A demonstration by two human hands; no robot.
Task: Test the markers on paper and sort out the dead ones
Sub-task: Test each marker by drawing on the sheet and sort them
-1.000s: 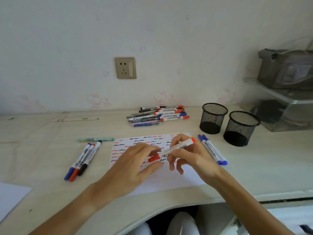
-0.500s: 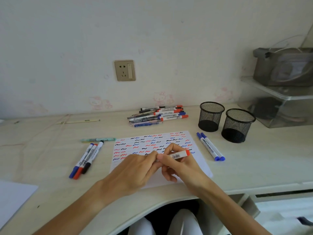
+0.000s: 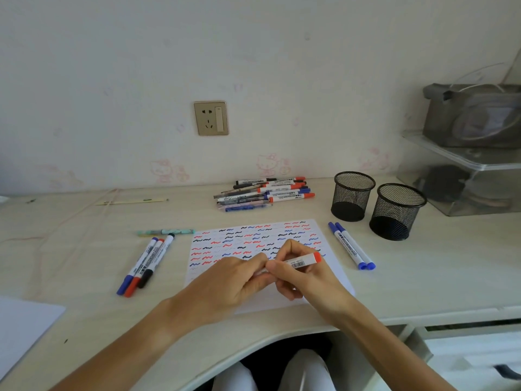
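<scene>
White blank sheet (image 3: 19,325) overhangs the desk's (image 3: 84,263) near left edge; bare desktop lies beyond it. Three capped markers (image 3: 146,263), blue, red, black, lie touching beside a teal pen (image 3: 166,232). Test paper (image 3: 253,241) with red, blue and black squiggles reaches the curved front edge. Left hand (image 3: 234,286) and right hand (image 3: 301,277) both grip a red-ended marker (image 3: 301,261) showing a barcode label; its other print is unreadable. Marker pile (image 3: 265,193) behind; two blue markers (image 3: 351,245); two black mesh cups (image 3: 375,207).

Table (image 3: 84,249) pale wood-grain laminate, matt. My test paper (image 3: 332,280) white, matt. Pen cups (image 3: 353,200) black wire mesh. Markers (image 3: 351,245) smooth glossy plastic.
</scene>
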